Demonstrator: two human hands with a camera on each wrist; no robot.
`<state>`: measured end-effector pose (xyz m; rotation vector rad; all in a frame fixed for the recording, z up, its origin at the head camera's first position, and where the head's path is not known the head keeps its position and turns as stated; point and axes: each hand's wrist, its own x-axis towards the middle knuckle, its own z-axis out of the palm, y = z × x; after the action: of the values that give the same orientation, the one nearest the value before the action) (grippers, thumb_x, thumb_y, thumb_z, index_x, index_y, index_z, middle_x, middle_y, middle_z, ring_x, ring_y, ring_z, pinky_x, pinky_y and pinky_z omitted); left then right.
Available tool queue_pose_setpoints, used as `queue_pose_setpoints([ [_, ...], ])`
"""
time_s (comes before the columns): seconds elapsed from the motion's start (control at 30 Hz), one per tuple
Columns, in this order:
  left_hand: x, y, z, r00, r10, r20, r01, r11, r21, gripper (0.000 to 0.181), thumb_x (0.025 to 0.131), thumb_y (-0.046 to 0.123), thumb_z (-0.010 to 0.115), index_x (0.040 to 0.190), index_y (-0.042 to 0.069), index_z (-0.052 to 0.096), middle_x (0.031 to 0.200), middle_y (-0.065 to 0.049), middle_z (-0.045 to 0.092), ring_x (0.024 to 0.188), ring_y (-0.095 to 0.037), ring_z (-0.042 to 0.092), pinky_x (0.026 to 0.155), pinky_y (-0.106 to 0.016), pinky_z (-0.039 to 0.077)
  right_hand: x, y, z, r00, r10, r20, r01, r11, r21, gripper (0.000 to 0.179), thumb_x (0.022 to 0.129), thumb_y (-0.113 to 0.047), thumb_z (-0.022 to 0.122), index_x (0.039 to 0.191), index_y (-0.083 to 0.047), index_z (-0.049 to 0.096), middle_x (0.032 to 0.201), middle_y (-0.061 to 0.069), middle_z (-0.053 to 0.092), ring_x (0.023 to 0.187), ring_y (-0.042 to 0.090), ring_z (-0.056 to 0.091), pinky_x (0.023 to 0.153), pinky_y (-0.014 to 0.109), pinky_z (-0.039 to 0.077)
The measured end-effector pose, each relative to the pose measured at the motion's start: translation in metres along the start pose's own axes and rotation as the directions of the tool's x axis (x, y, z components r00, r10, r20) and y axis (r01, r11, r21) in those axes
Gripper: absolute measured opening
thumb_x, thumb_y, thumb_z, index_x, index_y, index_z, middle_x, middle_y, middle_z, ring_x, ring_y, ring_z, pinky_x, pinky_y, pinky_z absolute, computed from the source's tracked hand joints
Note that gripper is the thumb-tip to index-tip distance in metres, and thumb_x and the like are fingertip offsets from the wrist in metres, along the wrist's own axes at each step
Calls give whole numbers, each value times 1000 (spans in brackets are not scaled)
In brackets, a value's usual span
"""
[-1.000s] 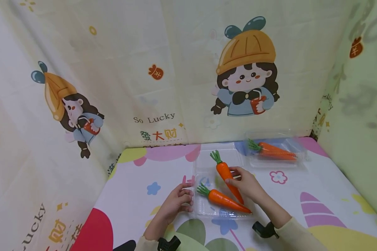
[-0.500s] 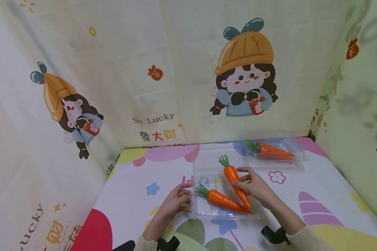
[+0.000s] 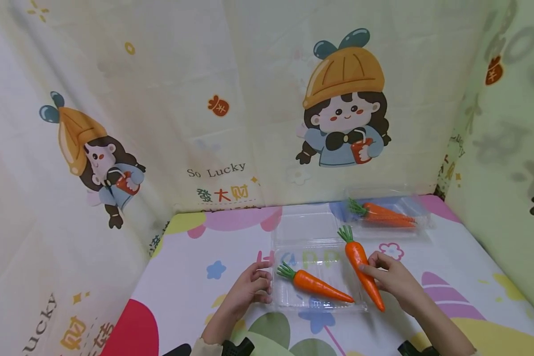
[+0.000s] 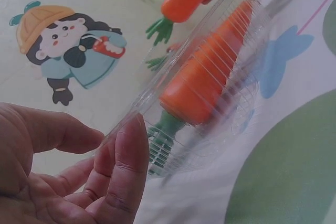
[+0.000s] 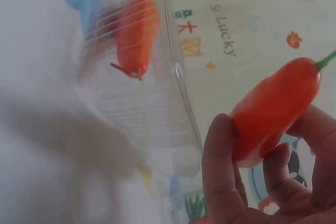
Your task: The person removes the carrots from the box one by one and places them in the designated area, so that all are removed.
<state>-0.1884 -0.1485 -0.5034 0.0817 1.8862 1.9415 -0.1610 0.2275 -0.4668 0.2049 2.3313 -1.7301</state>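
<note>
Right hand: fingers clamped on carrot, held at right edge of clear box; second carrot inside. Left hand: fingers relaxed, by box's left side. Backdrop: "So Lucky", 發大财.

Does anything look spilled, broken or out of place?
Nothing stands out, and no damage shows: one carrot lies in the open clear box, the right hand holds another carrot, and carrots lie in the far box.

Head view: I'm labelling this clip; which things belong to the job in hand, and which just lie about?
Apparently in the job:
right hand
held carrot
left hand
near open container
lying carrot inside it

Apparently just lying about:
rear container, no hand on it
rear carrots inside it
</note>
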Motion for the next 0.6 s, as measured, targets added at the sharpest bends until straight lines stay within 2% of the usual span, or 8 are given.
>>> queue_pose_setpoints([
  [0.13, 1, -1, 0, 1000, 4, -2, -4, 1000, 2, 55, 97, 4, 58, 148, -4, 39, 104, -7, 57, 79, -14, 60, 64, -26, 60, -2, 7, -7, 1000, 1, -15, -2, 1000, -21, 31, 97, -29, 72, 97, -5, 51, 100, 5, 56, 87, 18, 56, 70, 31, 57],
  [0.3, 1, 0, -1, 1000, 0, -2, 0, 1000, 0, 56, 98, 4, 58, 149, -4, 38, 104, -7, 57, 80, -14, 60, 64, -26, 60, -4, 16, -11, 1000, 2, -21, -3, 999, -41, 30, 97, -28, 72, 96, -4, 54, 93, 2, 55, 82, 15, 54, 70, 29, 51],
  [0.47, 1, 0, -1, 1000, -6, 2, 6, 1000, -5, 56, 98, 4, 58, 150, -4, 38, 104, -6, 57, 80, -14, 60, 64, -26, 60, -3, 28, -13, 999, 4, -44, -5, 1000, -25, 30, 98, -26, 71, 97, -2, 54, 90, 1, 57, 79, 13, 60, 71, 28, 56],
  [0.6, 2, -1, 0, 1000, -10, 0, 10, 1000, -11, 56, 98, 4, 58, 149, -4, 38, 104, -6, 57, 79, -14, 60, 64, -26, 60, 0, 38, -17, 997, 8, -76, -15, 996, -87, 31, 98, -29, 71, 96, -2, 56, 83, -1, 56, 74, 12, 56, 66, 25, 50],
])
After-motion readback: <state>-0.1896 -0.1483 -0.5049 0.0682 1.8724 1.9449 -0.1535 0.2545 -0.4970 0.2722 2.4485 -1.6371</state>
